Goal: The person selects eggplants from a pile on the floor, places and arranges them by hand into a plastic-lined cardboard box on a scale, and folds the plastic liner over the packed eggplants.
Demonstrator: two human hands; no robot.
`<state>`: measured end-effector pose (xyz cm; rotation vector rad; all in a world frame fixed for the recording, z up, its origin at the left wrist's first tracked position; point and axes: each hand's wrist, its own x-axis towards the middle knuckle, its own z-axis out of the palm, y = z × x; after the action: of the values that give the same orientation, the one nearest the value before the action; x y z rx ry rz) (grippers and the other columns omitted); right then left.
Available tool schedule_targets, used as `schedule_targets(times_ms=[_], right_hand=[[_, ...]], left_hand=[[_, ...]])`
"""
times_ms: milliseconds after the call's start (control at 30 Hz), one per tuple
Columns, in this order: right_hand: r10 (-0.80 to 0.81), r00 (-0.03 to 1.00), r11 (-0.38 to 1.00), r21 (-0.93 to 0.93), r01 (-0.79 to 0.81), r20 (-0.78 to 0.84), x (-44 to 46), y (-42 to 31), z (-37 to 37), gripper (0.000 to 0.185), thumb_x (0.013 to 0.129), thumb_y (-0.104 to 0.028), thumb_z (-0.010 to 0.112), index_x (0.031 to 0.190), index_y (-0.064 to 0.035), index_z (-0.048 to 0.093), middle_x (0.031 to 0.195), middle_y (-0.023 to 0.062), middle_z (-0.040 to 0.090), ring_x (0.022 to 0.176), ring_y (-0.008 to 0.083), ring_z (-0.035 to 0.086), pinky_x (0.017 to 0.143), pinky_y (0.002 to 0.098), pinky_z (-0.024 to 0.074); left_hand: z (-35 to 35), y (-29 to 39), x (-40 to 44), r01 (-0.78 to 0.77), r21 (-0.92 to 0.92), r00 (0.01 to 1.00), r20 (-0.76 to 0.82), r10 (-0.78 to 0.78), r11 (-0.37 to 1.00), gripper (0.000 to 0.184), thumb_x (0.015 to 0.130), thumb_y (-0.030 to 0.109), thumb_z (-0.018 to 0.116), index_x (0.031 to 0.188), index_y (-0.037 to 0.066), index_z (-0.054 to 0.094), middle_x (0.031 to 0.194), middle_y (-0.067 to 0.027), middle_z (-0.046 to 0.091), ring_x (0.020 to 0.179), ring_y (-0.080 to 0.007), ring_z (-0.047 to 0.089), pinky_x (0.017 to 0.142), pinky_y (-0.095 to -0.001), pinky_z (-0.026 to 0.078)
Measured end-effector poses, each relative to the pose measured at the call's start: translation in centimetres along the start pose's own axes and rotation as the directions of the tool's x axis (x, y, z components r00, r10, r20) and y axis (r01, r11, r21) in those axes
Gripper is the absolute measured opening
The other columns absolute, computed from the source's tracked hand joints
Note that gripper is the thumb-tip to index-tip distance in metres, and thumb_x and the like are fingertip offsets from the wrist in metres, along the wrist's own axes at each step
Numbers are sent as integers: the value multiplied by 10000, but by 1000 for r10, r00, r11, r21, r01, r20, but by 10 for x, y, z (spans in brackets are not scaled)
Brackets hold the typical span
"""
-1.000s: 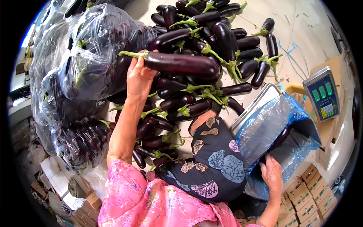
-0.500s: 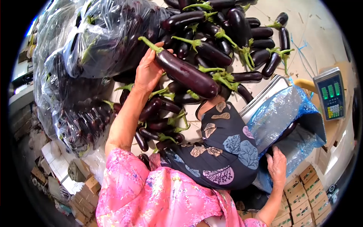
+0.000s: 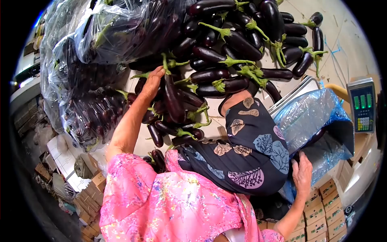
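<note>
My left hand is closed around the stem end of a dark purple eggplant, whose body points down toward me over the loose pile. Its green stem sticks up past my fingertips. More eggplants with green stems lie around and beyond it on the floor. On the right, my right hand grips the near edge of a blue plastic liner in an open container. Part of a dark eggplant shows inside the liner. The thumb of my right hand is hidden.
Clear plastic bags full of eggplants are stacked on the left. A digital scale display with green digits stands at the right. Small cardboard boxes are stacked at the lower right. My patterned trouser leg lies between pile and liner.
My left hand has lowered the eggplant toward the pile, turning it from a slant across to pointing at me. My right hand stays at the liner. The whole view has shifted slightly.
</note>
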<state>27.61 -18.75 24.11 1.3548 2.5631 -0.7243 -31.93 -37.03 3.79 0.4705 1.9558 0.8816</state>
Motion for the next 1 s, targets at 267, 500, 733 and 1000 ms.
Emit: schedule_targets(times_ms=[267,500,733,1000], right_hand=[[81,988,993,78,-91,131,5,3,-2,378,855,-23,645,1215,51,559,998,252,632,898,460,599,783,485,478],[94,988,990,95,-105,122,7,4,-2,388,839,-20,649,1216,33,576,952,244,632,867,456,602,767,490,480],[117,988,988,90,-126,106,9,1,-6,388,834,-33,655,1209,33,581,975,263,641,896,475,601,771,494,488],[223,960,965,104,-242,171,11,-5,-14,346,861,-73,647,1189,25,593,1020,253,639,921,474,601,789,498,493]], left_hand=[[37,0,-19,-140,532,856,-358,372,835,627,851,179,720,1393,1,459,1241,-225,566,1134,-383,559,1009,-442,440],[80,102,14,-496,676,604,-183,776,545,509,833,72,685,1318,23,542,1300,-198,521,1214,-392,483,1053,-453,393],[111,186,146,-476,814,552,-18,834,333,732,780,170,775,1430,63,454,1439,-203,455,1342,-406,414,1038,-516,395],[114,211,169,-310,394,948,194,252,865,734,817,481,716,1373,32,548,1092,-180,697,877,-316,679,792,-397,561]])
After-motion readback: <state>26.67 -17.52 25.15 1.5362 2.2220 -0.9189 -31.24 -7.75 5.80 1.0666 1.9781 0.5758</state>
